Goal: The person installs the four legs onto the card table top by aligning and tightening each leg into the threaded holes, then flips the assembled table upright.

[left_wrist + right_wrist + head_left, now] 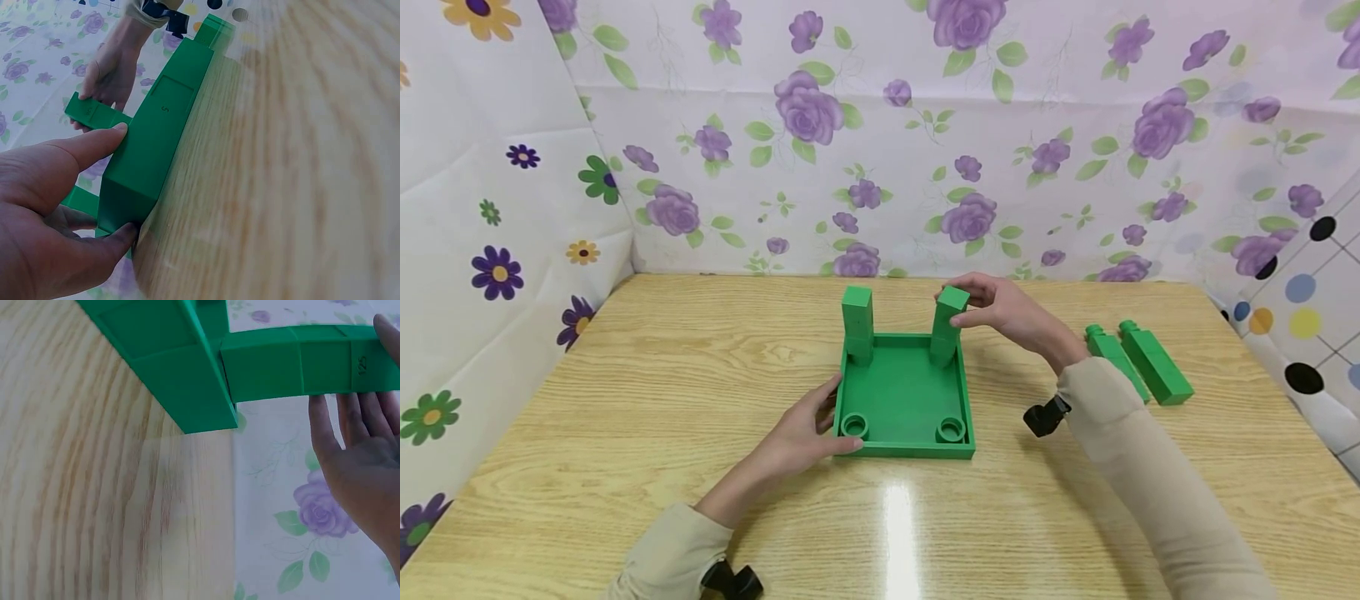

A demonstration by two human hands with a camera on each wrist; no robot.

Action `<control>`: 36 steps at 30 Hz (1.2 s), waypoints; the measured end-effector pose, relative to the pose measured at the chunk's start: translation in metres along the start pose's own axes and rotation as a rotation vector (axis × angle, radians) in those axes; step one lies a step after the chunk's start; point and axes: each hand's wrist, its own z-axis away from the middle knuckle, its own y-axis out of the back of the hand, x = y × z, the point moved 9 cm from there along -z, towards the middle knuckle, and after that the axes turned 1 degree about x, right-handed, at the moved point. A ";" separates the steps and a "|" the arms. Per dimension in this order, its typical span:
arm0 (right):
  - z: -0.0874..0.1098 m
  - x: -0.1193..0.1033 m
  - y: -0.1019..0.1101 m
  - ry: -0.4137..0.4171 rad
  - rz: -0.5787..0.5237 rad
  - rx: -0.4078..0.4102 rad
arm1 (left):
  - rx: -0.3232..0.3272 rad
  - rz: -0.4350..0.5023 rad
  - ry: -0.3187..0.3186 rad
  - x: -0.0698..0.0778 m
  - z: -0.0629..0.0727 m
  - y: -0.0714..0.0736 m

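A square green tray (pixel 904 392) with a low rim lies on the table, round sockets (pixel 951 430) showing in its two near corners. Green square posts stand upright in both far corners. My right hand (pixel 1000 310) grips the upper part of the far-right post (pixel 948 325), thumb on the near side and fingers behind; the right wrist view shows this post (pixel 287 362) meeting the tray. The far-left post (pixel 858 321) stands untouched. My left hand (pixel 801 429) holds the tray's near-left corner, thumb over the rim and fingers against the outer side wall.
Two more green posts, one shorter-looking (pixel 1116 360) and one nearer the edge (pixel 1156 362), lie side by side on the wooden table (pixel 685 358) at the right, their threaded ends pointing away. Flowered cloth (pixel 880 167) hangs behind the table and along its sides.
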 end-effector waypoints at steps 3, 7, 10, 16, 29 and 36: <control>0.001 0.000 0.002 -0.014 0.057 0.059 | -0.002 0.007 0.002 0.000 0.000 0.000; 0.002 -0.004 0.001 0.011 0.053 0.123 | -0.007 0.008 -0.003 0.000 0.001 -0.001; 0.004 -0.007 0.000 0.034 0.071 0.171 | -0.013 0.008 -0.007 0.001 0.001 -0.001; 0.007 -0.012 -0.001 0.049 0.184 0.272 | -0.008 -0.009 -0.016 0.002 0.001 0.000; 0.010 -0.013 0.000 0.012 0.297 0.409 | -0.008 -0.023 -0.032 0.002 0.000 -0.001; 0.009 -0.019 -0.002 0.023 0.343 0.350 | -0.011 -0.001 -0.020 0.002 0.000 -0.001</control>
